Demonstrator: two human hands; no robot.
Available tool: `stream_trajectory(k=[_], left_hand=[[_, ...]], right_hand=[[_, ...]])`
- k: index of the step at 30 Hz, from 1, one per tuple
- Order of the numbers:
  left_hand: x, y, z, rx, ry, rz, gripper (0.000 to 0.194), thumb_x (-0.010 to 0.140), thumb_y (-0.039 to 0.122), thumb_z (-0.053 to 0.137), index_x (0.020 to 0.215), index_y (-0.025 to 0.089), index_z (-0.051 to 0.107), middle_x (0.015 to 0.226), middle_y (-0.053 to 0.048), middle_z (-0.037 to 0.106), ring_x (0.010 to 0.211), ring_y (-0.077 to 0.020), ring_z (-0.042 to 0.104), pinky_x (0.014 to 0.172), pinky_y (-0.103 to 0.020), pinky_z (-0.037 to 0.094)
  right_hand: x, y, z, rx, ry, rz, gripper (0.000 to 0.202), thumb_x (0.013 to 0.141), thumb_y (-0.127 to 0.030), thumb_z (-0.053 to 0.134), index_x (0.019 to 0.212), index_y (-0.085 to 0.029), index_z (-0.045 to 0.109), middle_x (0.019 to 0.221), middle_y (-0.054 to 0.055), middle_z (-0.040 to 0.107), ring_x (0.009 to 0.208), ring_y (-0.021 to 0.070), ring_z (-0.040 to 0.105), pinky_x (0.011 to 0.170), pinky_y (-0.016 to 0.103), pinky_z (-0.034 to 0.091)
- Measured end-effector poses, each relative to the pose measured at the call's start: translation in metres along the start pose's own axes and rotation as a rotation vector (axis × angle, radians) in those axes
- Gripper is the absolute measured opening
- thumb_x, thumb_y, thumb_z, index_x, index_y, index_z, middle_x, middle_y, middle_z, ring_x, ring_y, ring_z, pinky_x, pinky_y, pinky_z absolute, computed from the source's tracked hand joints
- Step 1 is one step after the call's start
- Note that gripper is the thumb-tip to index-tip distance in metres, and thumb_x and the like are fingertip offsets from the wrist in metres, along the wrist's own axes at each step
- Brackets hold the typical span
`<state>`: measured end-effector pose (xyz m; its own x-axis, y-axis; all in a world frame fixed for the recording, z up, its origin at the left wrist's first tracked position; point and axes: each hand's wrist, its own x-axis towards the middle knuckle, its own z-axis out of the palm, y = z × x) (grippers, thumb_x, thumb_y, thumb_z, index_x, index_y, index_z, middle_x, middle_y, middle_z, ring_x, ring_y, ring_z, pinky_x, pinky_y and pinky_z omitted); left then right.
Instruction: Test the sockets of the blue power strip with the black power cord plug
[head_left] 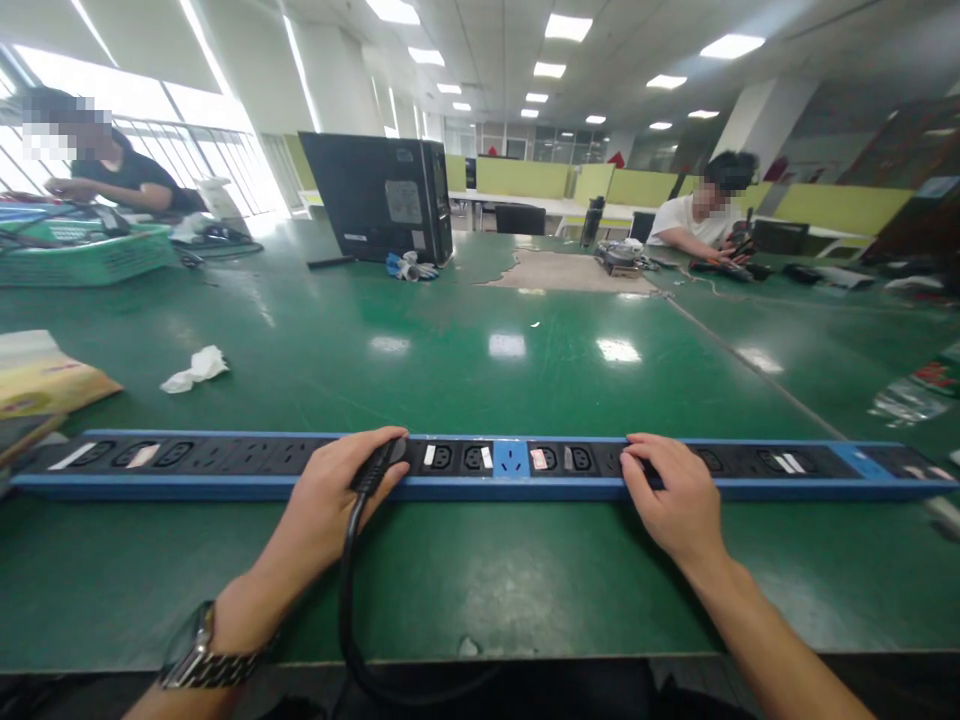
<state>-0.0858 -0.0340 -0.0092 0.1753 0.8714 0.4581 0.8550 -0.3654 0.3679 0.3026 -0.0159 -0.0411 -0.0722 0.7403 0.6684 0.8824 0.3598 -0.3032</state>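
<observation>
Strip (486,489) and plug (390,455) are both found at the near side of the green table (480,575), the strip being laid lengthwise from side to side. Its black face is edged in blue, lined with sockets and dotted with small labels (142,457). A blue socket (511,460) is set between the two hands.

The plug is pinched between the thumb and fingers of the left hand (334,480), at the strip's face; whether it is seated cannot be told. From it the cord (346,590) is hung over the table's near edge. A watch (202,645) is worn on the left wrist.

The right hand (682,495) is rested on the strip, its thumb and forefinger curled close together; whether anything is pinched there cannot be told.

Beyond the strip, a crumpled tissue (195,369) and a packet (45,378) are left lying on the left. Farther back, a black case (367,190) is stood, with a green basket (112,265) placed to its left. Two people are seated across the table, one (139,178) at far left, one (686,220) at right.
</observation>
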Motion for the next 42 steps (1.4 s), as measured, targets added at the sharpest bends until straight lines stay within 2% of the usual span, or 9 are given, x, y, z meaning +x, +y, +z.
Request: stream_trajectory(k=[5,10,17,22,26,28,31,36,42], left_hand=[[0.003,0.003,0.000,0.047,-0.035,0.014,0.037,0.090,0.051,0.055,0.115,0.025,0.062,0.116,-0.007,0.070,0.109,-0.0283,0.064,0.098,-0.044,0.047],[0.011,0.039,0.009,-0.124,0.224,-0.045,0.033,0.092,0.041,0.056,0.123,0.028,0.055,0.118,-0.003,0.068,0.100,-0.0208,0.067,0.090,-0.035,0.052],[0.042,0.096,0.059,-0.168,-0.058,0.089,0.023,0.086,0.038,0.064,0.105,0.023,0.062,0.098,-0.003,0.073,0.092,-0.0236,0.066,0.084,-0.040,0.051],[0.038,0.093,0.062,-0.096,-0.020,0.084,0.027,0.086,0.038,0.063,0.108,0.023,0.063,0.104,-0.006,0.072,0.100,-0.0256,0.065,0.090,-0.042,0.049],[0.037,0.086,0.058,-0.037,-0.136,0.148,0.039,0.082,0.025,0.059,0.121,0.023,0.060,0.120,-0.007,0.068,0.112,-0.0251,0.062,0.099,-0.044,0.045],[0.037,0.083,0.056,0.045,-0.166,0.136,0.054,0.077,0.027,0.063,0.129,0.018,0.055,0.128,-0.011,0.064,0.116,-0.0281,0.060,0.103,-0.048,0.042],[0.035,0.078,0.055,0.181,-0.184,0.153,0.064,0.074,0.039,0.069,0.132,0.017,0.054,0.133,-0.014,0.061,0.120,-0.0338,0.056,0.104,-0.054,0.039],[0.033,0.078,0.057,0.239,-0.199,0.191,0.059,0.079,0.032,0.065,0.136,0.024,0.053,0.136,-0.008,0.059,0.124,-0.0320,0.054,0.103,-0.054,0.039],[0.033,0.080,0.058,0.254,-0.202,0.193,0.060,0.081,0.039,0.065,0.137,0.021,0.052,0.134,-0.011,0.060,0.121,-0.0328,0.055,0.102,-0.054,0.039]], right_hand=[[-0.002,-0.003,0.001,-0.036,0.035,-0.015,0.017,0.088,-0.028,0.052,0.085,-0.019,0.066,0.102,0.008,0.072,0.100,0.0211,0.065,0.093,0.035,0.045],[-0.002,-0.005,0.005,-0.063,0.078,-0.011,0.014,0.087,-0.024,0.054,0.084,-0.018,0.066,0.100,0.007,0.073,0.098,0.0204,0.066,0.091,0.034,0.045],[-0.003,0.001,0.008,0.000,0.106,0.001,0.015,0.087,-0.027,0.054,0.084,-0.019,0.067,0.100,0.007,0.072,0.097,0.0210,0.065,0.090,0.035,0.045],[0.019,-0.047,-0.003,0.202,0.033,0.351,0.031,0.087,-0.047,0.054,0.095,-0.019,0.066,0.091,0.008,0.069,0.086,0.0220,0.062,0.079,0.035,0.047],[0.048,-0.118,-0.003,0.298,-0.435,0.350,0.055,0.080,-0.065,0.056,0.113,-0.021,0.063,0.078,0.005,0.070,0.071,0.0212,0.063,0.064,0.030,0.044],[0.062,-0.138,-0.006,0.195,-0.547,0.277,0.041,0.084,-0.055,0.055,0.101,-0.019,0.068,0.082,0.009,0.072,0.076,0.0235,0.065,0.065,0.031,0.042],[0.075,-0.140,-0.021,0.160,-0.517,0.237,0.028,0.091,-0.031,0.044,0.083,-0.020,0.068,0.082,0.008,0.072,0.076,0.0191,0.065,0.067,0.029,0.041],[0.071,-0.135,-0.025,0.104,-0.587,0.232,0.032,0.082,-0.049,0.056,0.094,-0.021,0.066,0.081,0.007,0.071,0.072,0.0220,0.065,0.061,0.029,0.039],[0.061,-0.136,-0.013,0.193,-0.565,0.293,0.019,0.080,-0.024,0.051,0.088,-0.016,0.066,0.078,0.008,0.070,0.071,0.0190,0.063,0.061,0.028,0.038]])
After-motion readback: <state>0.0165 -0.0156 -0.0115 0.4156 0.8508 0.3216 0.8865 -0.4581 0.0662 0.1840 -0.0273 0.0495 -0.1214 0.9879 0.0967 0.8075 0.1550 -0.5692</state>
